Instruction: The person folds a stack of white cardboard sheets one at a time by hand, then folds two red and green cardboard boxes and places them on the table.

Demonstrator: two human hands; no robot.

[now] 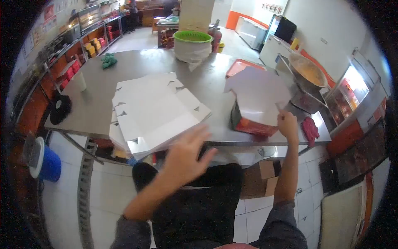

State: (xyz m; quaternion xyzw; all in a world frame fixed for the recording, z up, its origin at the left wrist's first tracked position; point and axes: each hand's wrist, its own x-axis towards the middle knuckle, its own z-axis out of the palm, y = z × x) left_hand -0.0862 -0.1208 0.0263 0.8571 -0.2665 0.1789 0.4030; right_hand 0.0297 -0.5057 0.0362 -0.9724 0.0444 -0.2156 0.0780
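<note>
My right hand (287,123) has its fingers closed on the near right corner of a white cardboard sheet (258,89) with notched edges. That sheet lies over a red and dark box-like stack (253,126) at the table's right side, hiding most of its top. To the left, several flat white box blanks (155,112) with cut slots are piled a little askew, reaching the table's front edge. My left hand (186,154), slightly blurred, hovers by their near right edge with fingers spread and nothing in it.
On the steel table (207,85) are a white tub (188,52) with a green basket (192,36), a green cloth (108,61), a pink tray (244,65) and a red cloth (309,129). A large metal bowl (306,70) stands right; a blue bucket (49,166) is on the floor.
</note>
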